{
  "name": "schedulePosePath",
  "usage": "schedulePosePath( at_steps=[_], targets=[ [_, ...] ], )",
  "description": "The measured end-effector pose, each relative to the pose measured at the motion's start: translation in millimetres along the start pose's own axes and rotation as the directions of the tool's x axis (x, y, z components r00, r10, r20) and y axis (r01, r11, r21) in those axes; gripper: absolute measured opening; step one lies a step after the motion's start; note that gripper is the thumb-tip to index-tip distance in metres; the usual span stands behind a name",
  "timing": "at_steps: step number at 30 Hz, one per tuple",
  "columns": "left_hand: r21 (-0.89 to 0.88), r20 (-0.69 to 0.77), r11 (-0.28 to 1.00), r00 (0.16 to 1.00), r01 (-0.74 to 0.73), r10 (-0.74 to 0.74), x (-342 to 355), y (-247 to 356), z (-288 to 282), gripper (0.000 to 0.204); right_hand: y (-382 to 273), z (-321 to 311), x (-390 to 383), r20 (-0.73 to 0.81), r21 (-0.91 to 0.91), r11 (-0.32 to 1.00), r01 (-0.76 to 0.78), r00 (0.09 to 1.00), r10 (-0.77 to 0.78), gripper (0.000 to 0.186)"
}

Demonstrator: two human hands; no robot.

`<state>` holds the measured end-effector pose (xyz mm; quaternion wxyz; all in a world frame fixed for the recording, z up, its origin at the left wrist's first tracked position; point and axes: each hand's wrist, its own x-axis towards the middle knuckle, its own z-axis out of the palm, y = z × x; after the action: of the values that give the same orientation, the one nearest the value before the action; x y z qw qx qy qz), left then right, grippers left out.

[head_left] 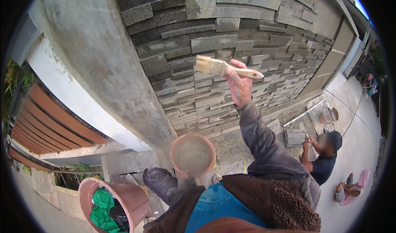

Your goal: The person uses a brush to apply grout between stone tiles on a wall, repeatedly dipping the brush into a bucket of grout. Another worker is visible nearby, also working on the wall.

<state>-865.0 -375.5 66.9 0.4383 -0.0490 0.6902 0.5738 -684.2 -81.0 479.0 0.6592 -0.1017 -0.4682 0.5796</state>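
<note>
Raised in front of the stone-clad wall [214, 43], my right hand [240, 86] grips a wide paintbrush [211, 66] by its wooden handle. The pale bristles point left and look apart from the wall. Its stacked grey stone strips are dark and wet-looking in patches. Lower down, my left hand [182, 174] holds the near rim of a reddish-brown bucket [171, 150], its fingers partly hidden. Cloudy grey-brown liquid or slurry shows inside the bucket.
A smooth concrete column [95, 55] stands left of the stonework. At lower left is a large tub [138, 200] holding green and black material. To the right, a co-worker [324, 154] crouches by stone pieces [295, 137], a long straight bar [304, 113] and small buckets [326, 116].
</note>
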Motion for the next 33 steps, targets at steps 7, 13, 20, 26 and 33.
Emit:
schedulePosePath(
  at_steps=[7,13,20,26,33],
  targets=[
    [0.077,0.081,0.997,0.996,0.016,-0.022,-32.3,27.7,19.9,0.056,-102.1,113.4,218.2,0.577,-0.368,0.483,0.795,0.602,-0.552,0.020],
    [0.055,0.011,0.998,1.000,0.010,-0.010,-41.4,29.7,7.6,0.054,-65.8,171.4,260.3,0.680,-0.490,0.321,0.810,0.586,-0.441,0.018],
    [-0.118,-0.013,0.991,0.998,-0.059,0.057,9.0,-9.0,6.4,0.050,-85.9,155.1,267.2,0.634,-0.509,0.273,0.816,0.570,-0.522,0.017],
    [0.031,0.010,0.999,1.000,-0.015,0.014,7.4,-6.3,2.0,0.049,-84.8,130.8,273.5,0.531,-0.558,0.147,0.817,0.488,-0.693,0.016],
    [0.052,-0.005,0.998,0.999,0.036,-0.035,-14.8,22.1,11.7,0.049,10.9,215.3,213.0,0.534,-0.293,0.168,0.941,0.307,-0.788,0.015]
  ],
)
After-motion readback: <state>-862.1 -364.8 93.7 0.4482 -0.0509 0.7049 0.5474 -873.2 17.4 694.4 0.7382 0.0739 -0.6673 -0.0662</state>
